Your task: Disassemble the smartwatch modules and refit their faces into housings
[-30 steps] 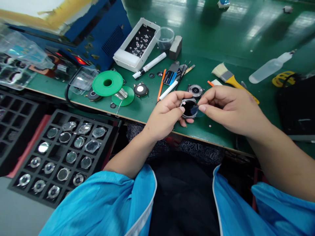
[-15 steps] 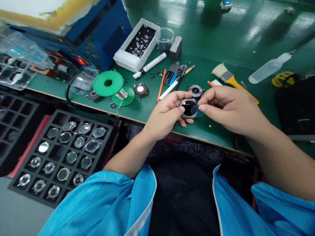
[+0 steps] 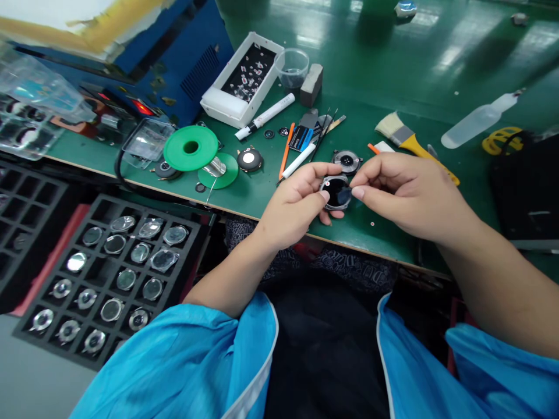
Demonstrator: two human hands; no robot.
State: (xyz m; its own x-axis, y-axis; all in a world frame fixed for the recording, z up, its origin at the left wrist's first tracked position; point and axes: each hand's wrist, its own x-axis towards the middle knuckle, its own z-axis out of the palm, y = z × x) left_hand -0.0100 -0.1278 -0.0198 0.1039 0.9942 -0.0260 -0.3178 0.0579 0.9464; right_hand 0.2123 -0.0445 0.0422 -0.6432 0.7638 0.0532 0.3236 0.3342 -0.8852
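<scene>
My left hand is closed round the left side of a round watch case with a dark face and a small pinkish-white dot on it. At the right rim of the case, my right hand has thumb and forefinger pinched together; what lies between them is too small to make out. Just beyond the case, a round back part with a black centre lies on the green table. A black round watch piece with a white disc rests further left.
A green solder spool, a white parts box, a clear cup, a marker and a yellow brush lie around the hands. A foam tray of watches is at lower left, a clear bottle at right.
Both hands stay almost where they were. The bluish clear patch seen beside the right rim of the watch case no longer shows there.
</scene>
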